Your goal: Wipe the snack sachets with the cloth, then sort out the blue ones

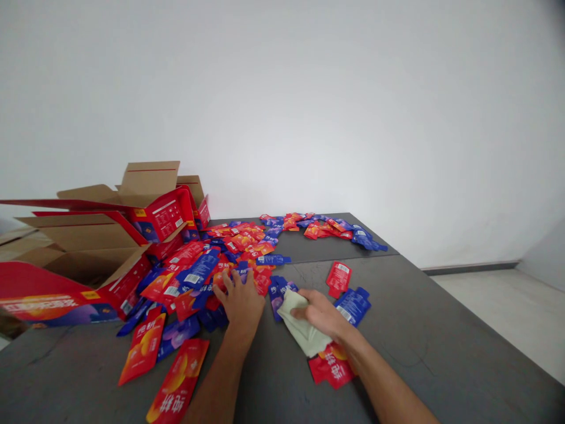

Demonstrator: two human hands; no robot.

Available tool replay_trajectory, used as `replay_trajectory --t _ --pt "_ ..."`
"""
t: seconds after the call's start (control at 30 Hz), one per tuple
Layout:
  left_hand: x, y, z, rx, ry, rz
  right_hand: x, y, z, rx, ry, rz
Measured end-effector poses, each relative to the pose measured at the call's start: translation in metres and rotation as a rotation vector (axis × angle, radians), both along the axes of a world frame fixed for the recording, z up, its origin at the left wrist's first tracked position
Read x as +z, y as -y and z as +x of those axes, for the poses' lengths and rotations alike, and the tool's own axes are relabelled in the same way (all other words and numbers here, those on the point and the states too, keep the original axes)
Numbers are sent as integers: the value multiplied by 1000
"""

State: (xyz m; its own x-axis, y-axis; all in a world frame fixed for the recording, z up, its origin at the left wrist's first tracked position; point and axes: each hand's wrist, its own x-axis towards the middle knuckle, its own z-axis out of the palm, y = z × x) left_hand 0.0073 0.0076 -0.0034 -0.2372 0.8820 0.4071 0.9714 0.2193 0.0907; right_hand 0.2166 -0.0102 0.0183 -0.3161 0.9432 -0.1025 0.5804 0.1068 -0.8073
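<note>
My left hand (241, 300) rests with fingers spread on a heap of red and blue pouches (189, 277). Pinched in my right hand (320, 312) is a pale green cloth (302, 333), folded and hanging over the table. Just behind the cloth lies a purple-blue pouch (276, 294), partly covered by it. A red pouch (333, 368) sticks out below the cloth, and a blue pouch (355, 305) lies to the right of my right hand. Farther back is another red pouch (339, 278), lying flat.
Open red cardboard boxes (57, 300) stand along the left side. More red and blue pouches (329, 228) lie in a curved band near the far edge of the dark grey table (424, 341). A white wall rises behind, with pale floor on the right.
</note>
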Motion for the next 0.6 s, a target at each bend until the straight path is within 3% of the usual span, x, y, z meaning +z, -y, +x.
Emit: replay_trajectory --t 0.1,0.2,0.3,0.4,0.6 --pt "7 5 4 -16 -24 28 3 -2 2 -91 -50 -37" --pt "14 9 18 -154 -20 68 1 -7 5 -205 8 -22" --pt "14 11 34 -329 72 -38 -1 -12 5 -283 79 -33" --pt "7 12 45 -405 158 -154 -1 -13 4 -310 119 30" --pt "-18 6 47 -496 371 -131 -4 -10 4 -314 53 9"
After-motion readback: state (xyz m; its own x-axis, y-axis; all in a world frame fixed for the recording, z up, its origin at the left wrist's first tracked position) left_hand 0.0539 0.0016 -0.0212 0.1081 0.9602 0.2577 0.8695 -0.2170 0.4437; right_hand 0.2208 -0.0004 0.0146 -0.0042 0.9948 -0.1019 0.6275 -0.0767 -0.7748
